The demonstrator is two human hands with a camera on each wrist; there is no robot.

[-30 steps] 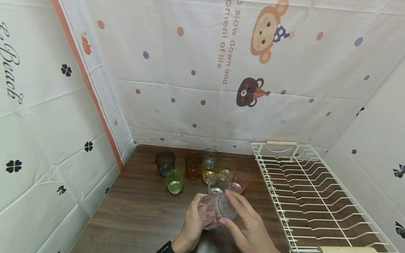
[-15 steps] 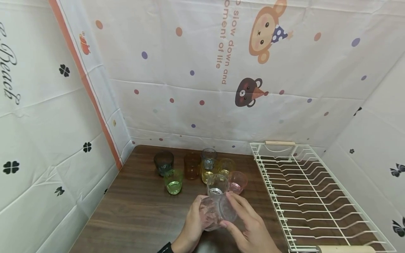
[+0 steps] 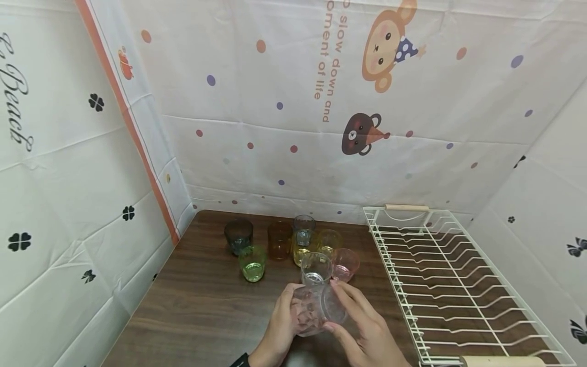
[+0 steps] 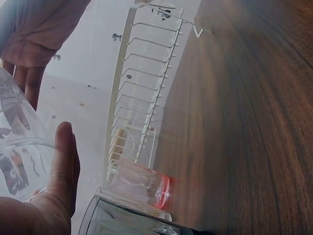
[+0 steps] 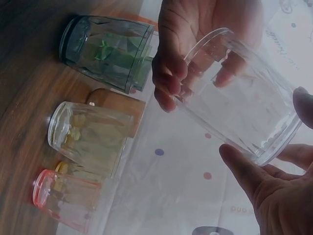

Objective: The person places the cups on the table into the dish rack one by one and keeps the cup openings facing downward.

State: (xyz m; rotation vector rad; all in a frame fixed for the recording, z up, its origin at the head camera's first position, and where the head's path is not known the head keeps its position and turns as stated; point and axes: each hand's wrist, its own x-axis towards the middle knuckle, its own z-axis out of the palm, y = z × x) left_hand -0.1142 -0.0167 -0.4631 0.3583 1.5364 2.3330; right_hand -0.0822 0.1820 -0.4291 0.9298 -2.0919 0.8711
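Between both hands, a clear faceted drinking glass (image 3: 308, 312) lies tilted on its side above the table, its base toward the right. My left hand (image 3: 277, 325) grips the body near the rim. With thumb and fingers, my right hand (image 3: 367, 326) pinches the base end, as the right wrist view also shows for this glass (image 5: 244, 103). Just beyond it stands another clear glass (image 3: 316, 267), partly overlapped by the held one. A pink glass (image 3: 346, 262) is beside that, and a green glass (image 3: 252, 265) stands farther left.
Behind stand a dark glass (image 3: 238, 235), an amber glass (image 3: 278, 239), a grey-blue glass (image 3: 304, 224) and yellow glasses (image 3: 331, 239). On the right, a white wire rack (image 3: 458, 285) with wooden handles sits on the brown table (image 3: 197, 306). Patterned cloth (image 3: 257, 163) hangs around.
Both hands and the held glass have shifted very slightly to the right, and the glass has turned a little. The other glasses and the rack stay where they were.
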